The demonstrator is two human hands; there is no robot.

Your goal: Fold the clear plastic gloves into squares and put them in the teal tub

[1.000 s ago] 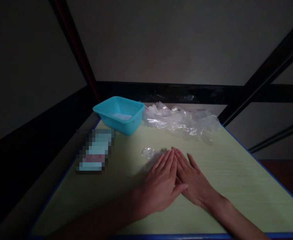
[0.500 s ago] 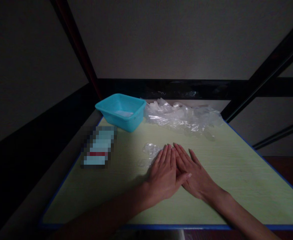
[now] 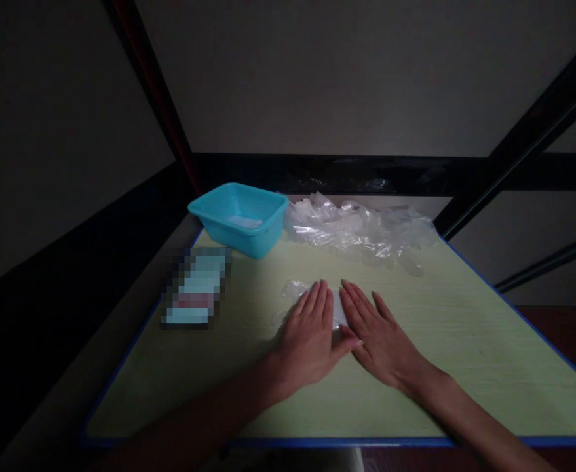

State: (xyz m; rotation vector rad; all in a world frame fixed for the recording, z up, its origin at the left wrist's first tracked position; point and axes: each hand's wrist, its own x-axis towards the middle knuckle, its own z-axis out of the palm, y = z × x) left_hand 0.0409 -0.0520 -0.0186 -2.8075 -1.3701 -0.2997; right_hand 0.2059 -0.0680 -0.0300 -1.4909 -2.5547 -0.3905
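Note:
My left hand (image 3: 310,337) lies flat, fingers stretched out, over a small clear plastic bag (image 3: 295,288) on the table. Beside it my right hand (image 3: 376,331) is also flat, with its fingers extended. Between the two hands a white piece (image 3: 338,309) shows, which seems to be in or under the plastic; what it is I cannot make out. The left thumb reaches across to the right hand. Much of the bag is hidden under the left hand.
A blue plastic basin (image 3: 255,244) with something whitish in it stands at the back left. Right of it lies a crumpled heap of clear plastic bags (image 3: 356,229). A blurred-out flat object (image 3: 199,285) rests near the left edge of the pale table (image 3: 464,341), which has blue edging.
My left hand has slid left over the plastic, away from the right hand. A gap with the white piece now shows between them. The right hand has stayed nearly still.

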